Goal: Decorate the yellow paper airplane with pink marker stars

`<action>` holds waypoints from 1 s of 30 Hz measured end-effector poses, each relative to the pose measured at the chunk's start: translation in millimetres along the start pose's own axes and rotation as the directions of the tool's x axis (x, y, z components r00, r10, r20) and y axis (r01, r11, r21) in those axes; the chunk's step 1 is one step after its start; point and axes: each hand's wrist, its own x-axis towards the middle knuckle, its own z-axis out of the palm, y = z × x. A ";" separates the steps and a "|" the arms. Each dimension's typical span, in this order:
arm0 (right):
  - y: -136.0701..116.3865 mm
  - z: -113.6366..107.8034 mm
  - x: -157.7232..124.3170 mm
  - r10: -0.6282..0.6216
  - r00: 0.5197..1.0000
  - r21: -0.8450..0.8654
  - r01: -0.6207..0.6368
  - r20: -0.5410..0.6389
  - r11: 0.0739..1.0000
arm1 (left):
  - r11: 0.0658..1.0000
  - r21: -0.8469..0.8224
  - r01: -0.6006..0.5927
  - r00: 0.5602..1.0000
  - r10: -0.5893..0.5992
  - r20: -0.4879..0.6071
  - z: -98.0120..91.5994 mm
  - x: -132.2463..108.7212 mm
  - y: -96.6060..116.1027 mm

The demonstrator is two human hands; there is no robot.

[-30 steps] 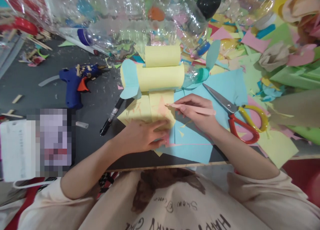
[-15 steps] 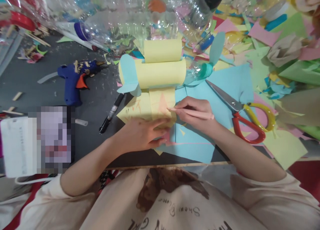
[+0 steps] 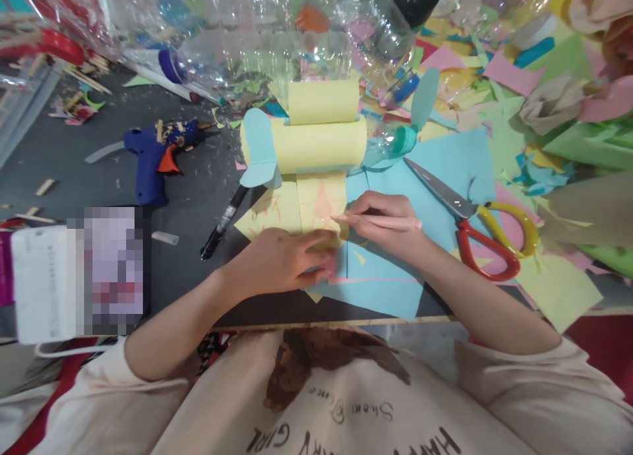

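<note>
My right hand (image 3: 383, 221) is closed round a pale pink marker (image 3: 393, 222), its tip touching a yellow paper strip (image 3: 309, 194) that bears an orange pointed shape. My left hand (image 3: 277, 260) lies with fingers apart on the lower part of the strip, pressing it down. Just beyond both hands lies a plastic bottle plane (image 3: 319, 144), wrapped in yellow paper, with light blue tail pieces at the left and a teal cap with a blue blade at the right. Light blue paper (image 3: 386, 270) is spread under my right hand.
Scissors (image 3: 467, 211) with red and yellow handles lie right of my right hand. At the left are a black marker (image 3: 225, 221), a blue glue gun (image 3: 151, 155) and a white box (image 3: 42, 283) beside a blurred-out device. Clear bottles (image 3: 257, 53) and paper scraps (image 3: 514, 72) crowd the back.
My right hand and the marker stay at nearly the same spot on the strip. My left hand's fingers have barely shifted. The whole view has moved slightly.
</note>
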 end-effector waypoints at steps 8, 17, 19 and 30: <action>-0.7 0.7 0.4 0.013 0.997 0.015 -0.012 -0.076 1.000 | 1.000 -0.016 0.004 1.000 -0.004 -0.010 0.2 -0.3 0.0; -0.1 -0.4 -1.1 0.027 0.997 -0.004 -0.027 -0.068 1.000 | 1.000 -0.019 0.015 1.000 -0.015 -0.003 -1.1 1.3 0.1; -0.2 -0.3 -1.3 0.035 0.997 -0.013 -0.036 -0.073 0.999 | 1.000 -0.020 0.018 1.000 -0.018 -0.006 -0.3 1.3 0.0; -3.5 -2.4 -1.5 0.055 0.992 -0.013 -0.057 -0.110 0.998 | 1.000 -0.007 0.005 0.999 -0.005 -0.052 4.7 -1.2 1.0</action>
